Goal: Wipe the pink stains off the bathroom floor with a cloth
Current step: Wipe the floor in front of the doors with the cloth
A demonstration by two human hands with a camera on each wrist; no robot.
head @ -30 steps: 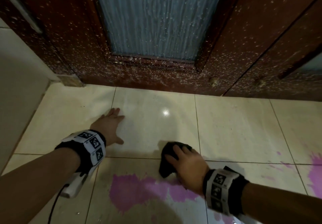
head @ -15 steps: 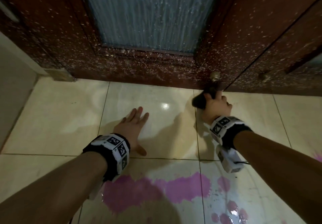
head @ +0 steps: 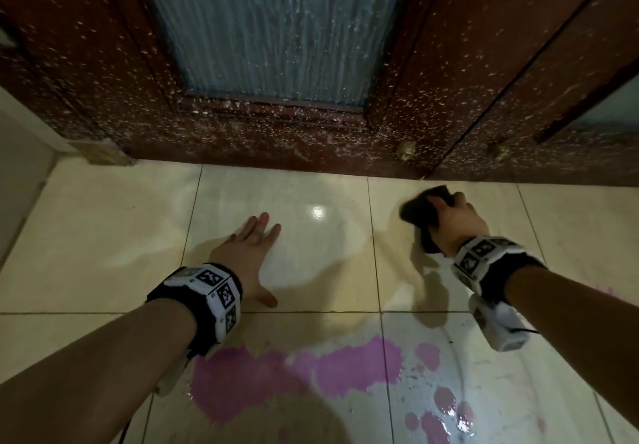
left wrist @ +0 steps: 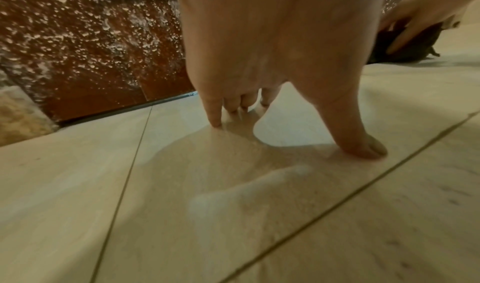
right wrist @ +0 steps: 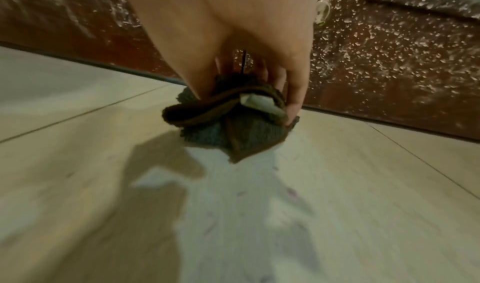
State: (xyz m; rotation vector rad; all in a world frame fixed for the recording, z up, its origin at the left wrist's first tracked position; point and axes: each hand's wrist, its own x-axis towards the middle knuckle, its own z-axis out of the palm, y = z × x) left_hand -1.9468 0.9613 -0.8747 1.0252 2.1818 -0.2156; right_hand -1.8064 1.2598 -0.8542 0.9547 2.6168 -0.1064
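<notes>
My right hand [head: 453,222] grips a bunched dark cloth [head: 420,210] on the pale tiles close to the door's foot. In the right wrist view the fingers curl round the cloth [right wrist: 231,123], which shows a white label. My left hand [head: 250,253] lies flat on the floor, fingers straight and spread; its fingertips [left wrist: 215,121] and thumb press the tile. A large pink stain [head: 276,378] spreads on the tiles near me, with smaller pink blots [head: 435,412] to its right in a wet patch.
A dark red wooden door [head: 311,139] speckled with white, with a frosted glass panel [head: 269,29], runs across the back. A second door leaf [head: 553,115] stands at right. A pale wall [head: 20,153] bounds the left. A wrist device [head: 501,329] hangs under my right forearm.
My right hand carried the cloth from the edge of the pink stain up to the door's foot, then slightly right. My left hand shifted right on the tile and stays flat.
</notes>
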